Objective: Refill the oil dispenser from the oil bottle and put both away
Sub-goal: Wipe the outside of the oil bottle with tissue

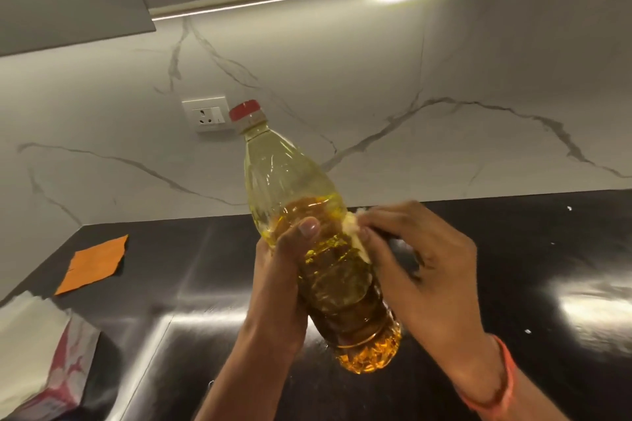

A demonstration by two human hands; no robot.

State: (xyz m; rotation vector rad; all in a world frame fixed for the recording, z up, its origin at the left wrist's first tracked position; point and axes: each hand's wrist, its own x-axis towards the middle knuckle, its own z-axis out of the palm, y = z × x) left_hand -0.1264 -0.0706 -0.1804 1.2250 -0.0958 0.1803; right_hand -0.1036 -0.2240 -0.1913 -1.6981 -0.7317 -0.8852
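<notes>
Plainly, the oil bottle (318,243) is being wiped rather than poured. It sits lifted between both hands, above the black counter (513,284), tilted so its red cap (243,110) points up and away from the person. The cap is on, which is why the tilt spills nothing; the oil settles in the lower half, toward the base nearest the wrists.

The left hand (284,270) wraps around the bottle's waist from the left, thumb pressed across the front. My reading is that this grip serves as the anchor, keeping the slick plastic steady. The right hand (413,249) lies against the bottle's right flank with fingers bent over a small pale wad, seemingly tissue or cloth (355,225), pinched against the plastic. That would fit cleaning drips off the outside before the bottle is stored, though the wad is blurred and I cannot be sure what it is.

Well to the left of the left hand, an orange cloth (94,263) lies flat on the counter, and nearer the person on that side stands a white and pink packet (44,362). A wall socket (207,113) shows behind the cap. The oil dispenser is not in view, so whether it is filled cannot be told; judging by the closed cap, pouring seems done and putting away remains.
</notes>
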